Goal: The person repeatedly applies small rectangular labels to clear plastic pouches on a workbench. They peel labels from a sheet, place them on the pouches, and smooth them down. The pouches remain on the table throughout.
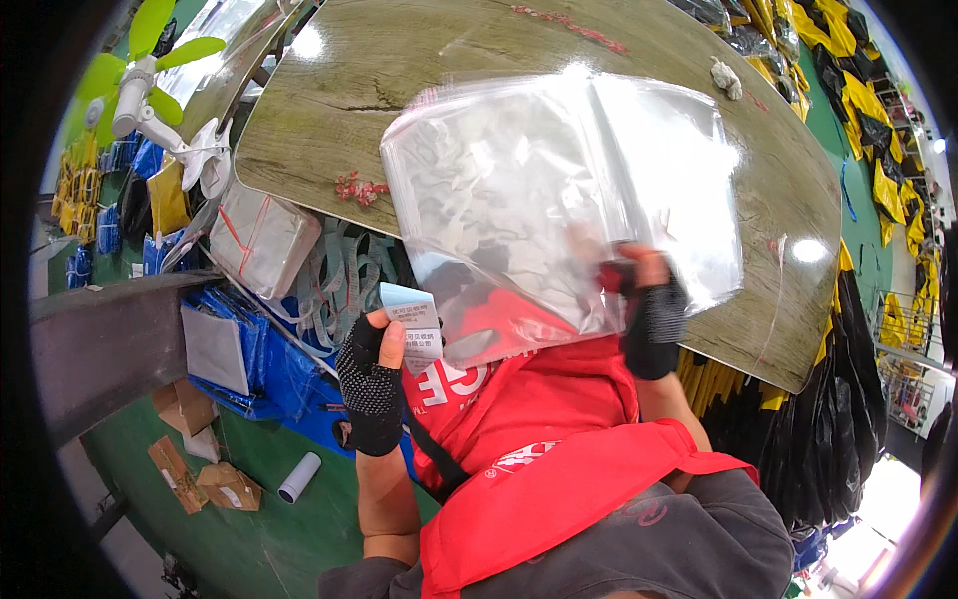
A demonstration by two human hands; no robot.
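My left hand (371,389), in a black fingerless glove with pale dots, pinches a few small printed paper labels (419,334) between thumb and fingers at the table's near edge. A stack of clear plastic bags (499,170) lies on the wood-grain table (339,100), its near edge hanging toward my red apron (539,399). Over the near right part of the bags is my right hand (651,309), gloved the same way. Its fingers are smeared by motion, and something red shows at their tips. Whether they grip a bag cannot be made out.
A white fan with green blades (140,90) stands at the left. Below it are a tied bundle of clear bags (261,240), grey straps (349,270) and blue packs (239,349). Cardboard pieces (230,486) and a white roll (299,477) lie on the green floor. Black bags (838,399) hang right.
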